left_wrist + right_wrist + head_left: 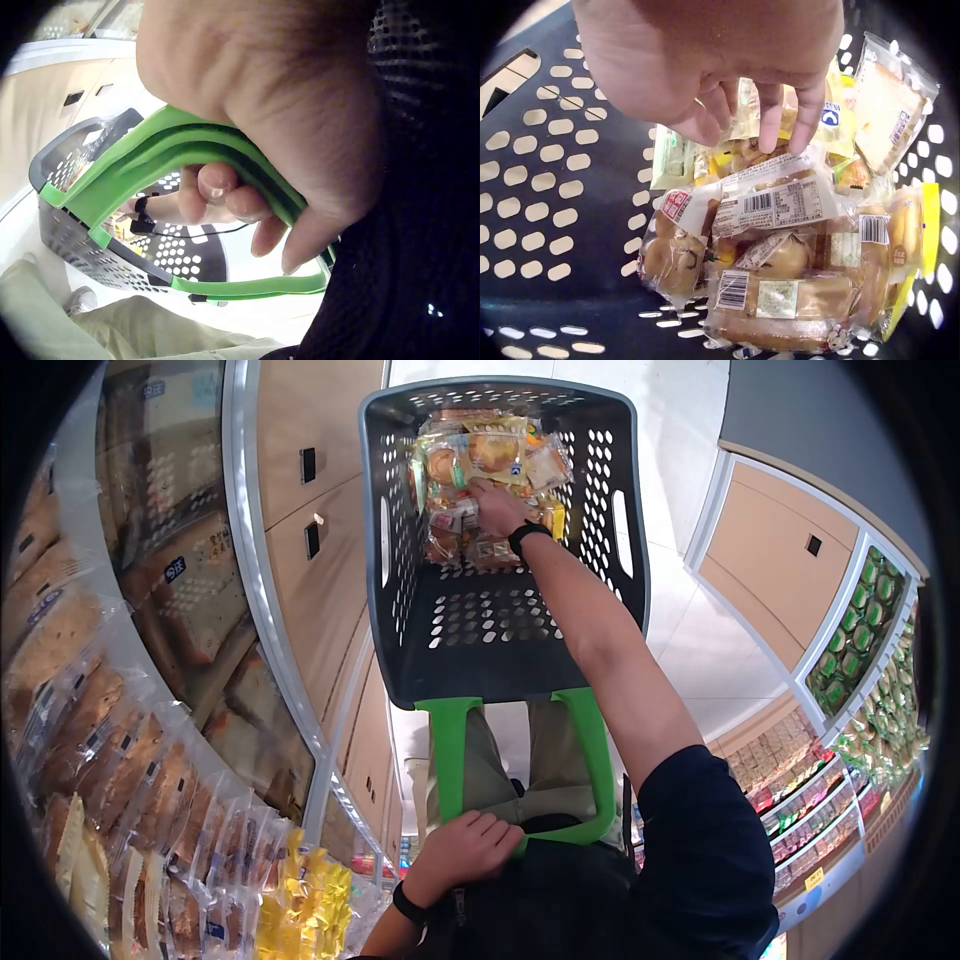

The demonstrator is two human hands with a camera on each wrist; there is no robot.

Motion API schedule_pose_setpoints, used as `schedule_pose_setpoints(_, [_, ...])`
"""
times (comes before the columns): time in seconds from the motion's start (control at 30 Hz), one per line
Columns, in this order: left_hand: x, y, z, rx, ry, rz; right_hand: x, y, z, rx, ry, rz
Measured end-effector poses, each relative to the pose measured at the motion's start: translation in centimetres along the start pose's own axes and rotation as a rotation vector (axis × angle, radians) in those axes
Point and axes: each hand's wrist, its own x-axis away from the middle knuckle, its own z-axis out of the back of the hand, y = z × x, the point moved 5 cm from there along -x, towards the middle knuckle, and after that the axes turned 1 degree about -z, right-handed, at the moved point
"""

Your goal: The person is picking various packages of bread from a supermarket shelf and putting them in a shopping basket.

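Observation:
My left hand holds the green handle of the dark shopping basket; in the left wrist view its fingers curl round the bar. My right hand reaches down into the basket, over a pile of clear-wrapped breads and pastries. In the right wrist view its fingers point down, apart, with fingertips right at the upper edge of a bread packet with a white printed label. Around that packet lie a bag of round buns, a long wrapped bread and a sandwich-bread packet.
The basket has perforated walls and stands before the person's legs. On the left, a shelf holds wrapped breads and yellow packets. Wooden cabinets run beside it. Snack shelves with green-packed goods stand at the right.

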Motion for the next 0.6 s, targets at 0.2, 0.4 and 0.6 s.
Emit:
schedule_pose_setpoints(0.2, [0.1,0.1,0.3,0.018,0.012,0.010,2.3,-1.4,1.7,0.032,0.022,0.070])
schedule_pose_setpoints(0.4, [0.3,0.7,0.4,0.029,-0.011,0.043,2.3,-1.8,0.7,0.153,-0.287,-0.108])
schedule_pose_setpoints(0.6, [-0.1,0.2,0.3,0.007,0.016,0.034,1.0,-0.7,-4.3,0.279,-0.150,-0.274])
